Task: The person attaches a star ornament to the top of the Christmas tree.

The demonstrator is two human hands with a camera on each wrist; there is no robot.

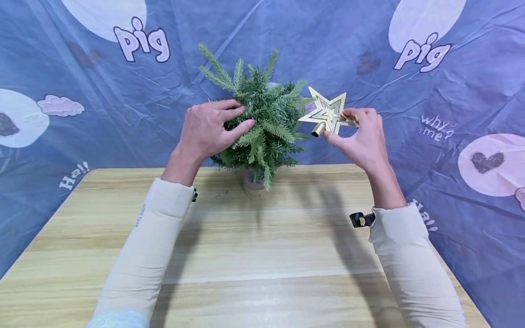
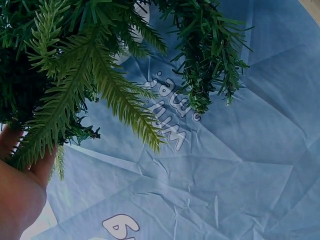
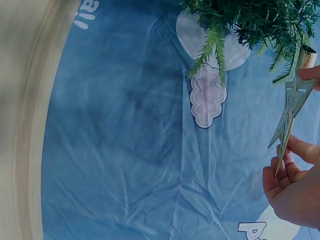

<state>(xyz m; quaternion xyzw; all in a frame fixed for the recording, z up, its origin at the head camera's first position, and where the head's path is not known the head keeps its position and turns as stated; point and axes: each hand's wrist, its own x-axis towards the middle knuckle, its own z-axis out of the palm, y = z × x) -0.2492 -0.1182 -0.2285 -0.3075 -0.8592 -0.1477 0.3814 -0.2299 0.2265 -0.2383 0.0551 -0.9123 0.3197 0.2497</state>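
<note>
One wide blue cloth (image 1: 262,27) fills the room's visible background, creased and printed with pale circles, clouds, hearts and the word "pig". Before it is a bench (image 1: 254,246) with a light wood-grain top, smooth-looking, crossed by shadows of the arms. Toward its far edge, near the middle, a small artificial tree (image 1: 266,109) stands on a round, pale base (image 1: 251,183). It looks light and springy, its needles bendy, so it could tip easily; low down at the base seems the firmest place to steady it. The left hand (image 1: 207,130) touches the tree's left side, thumb and forefinger parted among the needles; whether its other fingers grip a branch I cannot tell. The right hand (image 1: 367,139), curled in, pinches a gold star (image 1: 329,111) between thumb and fingers close by the tree's right side, above the bench; whether needles touch it is unclear. The star looks thin, stiff and light, perhaps slick and brittle at its points; its short tube (image 1: 318,129), at the lower edge, seems the sturdiest part to hold.
</note>
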